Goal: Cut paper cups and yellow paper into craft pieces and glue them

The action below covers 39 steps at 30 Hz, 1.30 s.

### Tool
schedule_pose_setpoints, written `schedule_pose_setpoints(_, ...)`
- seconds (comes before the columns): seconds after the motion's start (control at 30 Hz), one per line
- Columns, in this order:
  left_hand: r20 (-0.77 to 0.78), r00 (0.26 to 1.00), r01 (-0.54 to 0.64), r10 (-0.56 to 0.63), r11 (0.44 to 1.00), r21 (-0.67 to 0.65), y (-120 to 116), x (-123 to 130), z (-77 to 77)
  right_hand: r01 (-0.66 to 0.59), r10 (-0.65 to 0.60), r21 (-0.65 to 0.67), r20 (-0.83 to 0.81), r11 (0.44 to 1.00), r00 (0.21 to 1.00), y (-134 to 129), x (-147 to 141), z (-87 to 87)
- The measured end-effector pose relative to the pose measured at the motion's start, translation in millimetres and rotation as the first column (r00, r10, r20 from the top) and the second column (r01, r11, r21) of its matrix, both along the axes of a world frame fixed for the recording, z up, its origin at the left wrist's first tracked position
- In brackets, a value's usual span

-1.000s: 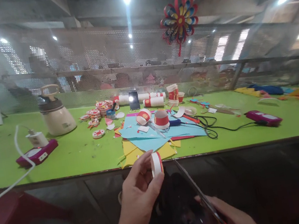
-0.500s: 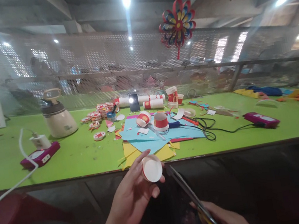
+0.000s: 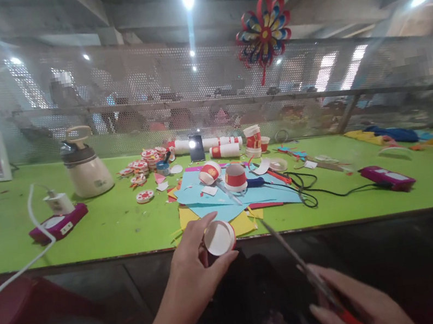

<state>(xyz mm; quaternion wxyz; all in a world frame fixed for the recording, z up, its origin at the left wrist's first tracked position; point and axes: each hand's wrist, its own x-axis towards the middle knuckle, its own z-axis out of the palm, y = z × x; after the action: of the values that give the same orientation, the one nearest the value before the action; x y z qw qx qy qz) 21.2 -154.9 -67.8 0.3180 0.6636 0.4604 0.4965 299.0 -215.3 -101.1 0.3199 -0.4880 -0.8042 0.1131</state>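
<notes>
My left hand (image 3: 200, 261) grips a small white and red paper cup (image 3: 231, 237) between thumb and fingers, just off the table's front edge. The cup's open mouth faces me, and its white inside shows. To the right and lower, my right hand (image 3: 357, 296) is closed around a pair of scissors (image 3: 294, 254) with red handles. Their blades point up and left, apart from the cup. Beyond my hands, two more paper cups, one tipped (image 3: 209, 172) and one standing (image 3: 236, 178), rest on sheets of blue paper (image 3: 263, 195) with yellow paper (image 3: 241, 224) beneath.
A blue-handled tool (image 3: 255, 182) with a black cord lies beside the cups. Stacked cups (image 3: 253, 139), a phone (image 3: 196, 147) and a jar (image 3: 162, 167) stand farther back. At left are a beige flask (image 3: 89, 175) and a purple power strip (image 3: 58, 224); another strip (image 3: 387, 178) lies right.
My left hand has turned the cup and shifted its grip, with the thumb now below the rim. My right hand has moved right with the scissors, away from the cup.
</notes>
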Motion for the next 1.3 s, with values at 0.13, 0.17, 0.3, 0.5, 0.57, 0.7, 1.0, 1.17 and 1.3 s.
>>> schedule_pose_setpoints(0.13, -0.283, 0.943, -0.107, 0.175, 0.965, 0.239, 3.4, -2.5, -1.3, 0.205, -0.219, 0.179, 0.062, 0.962, 0.974, 29.8, 17.2, 6.1)
schedule_pose_setpoints(0.17, -0.306, 0.936, -0.100, 0.177, 0.963, 0.250, 3.5, -2.4, -2.1, 0.242, -0.253, 0.138, 0.072, 0.960, 0.965, 35.8, 19.4, 9.4)
schedule_pose_setpoints(0.3, -0.326, 0.936, -0.071, 0.134, 0.978, 0.198, 5.2, -1.2, -4.2, 0.300, -0.293, -0.091, 0.089, 0.950, 0.952, 51.7, 24.7, 29.9)
schedule_pose_setpoints(0.5, -0.322, 0.942, -0.076, 0.093, 0.995, 0.065, 20.4, -12.9, -4.7, 0.385, -0.383, -0.097, 0.038, 0.918, 0.923, 92.1, 43.7, 47.6)
schedule_pose_setpoints(0.57, -0.331, 0.935, -0.109, 0.127, 0.991, 0.073, 26.7, -22.9, -6.4, 0.417, -0.416, -0.077, 0.030, 0.906, 0.909, 108.3, 52.3, 47.6)
schedule_pose_setpoints(0.7, -0.343, 0.929, -0.103, 0.137, 0.988, 0.116, 34.4, -43.1, -11.2, 0.451, -0.448, -0.080, 0.054, 0.889, 0.892, 125.2, 56.9, 44.8)
schedule_pose_setpoints(1.0, -0.468, 0.881, 0.016, 0.073, 0.983, 0.184, 44.0, -25.9, 14.4, 0.422, -0.406, -0.074, 0.171, 0.903, 0.898, 149.7, 32.4, 45.5)
schedule_pose_setpoints(1.17, -0.459, 0.883, 0.033, 0.098, 0.962, 0.269, 75.5, -1.6, 15.8, 0.492, -0.476, -0.051, 0.187, 0.869, 0.859, 172.3, 27.1, 36.6)
schedule_pose_setpoints(1.3, -0.477, 0.870, 0.006, 0.125, 0.964, 0.264, 90.4, 5.3, 0.6, 0.560, -0.543, -0.040, 0.201, 0.827, 0.816, 180.8, 28.4, 24.5)
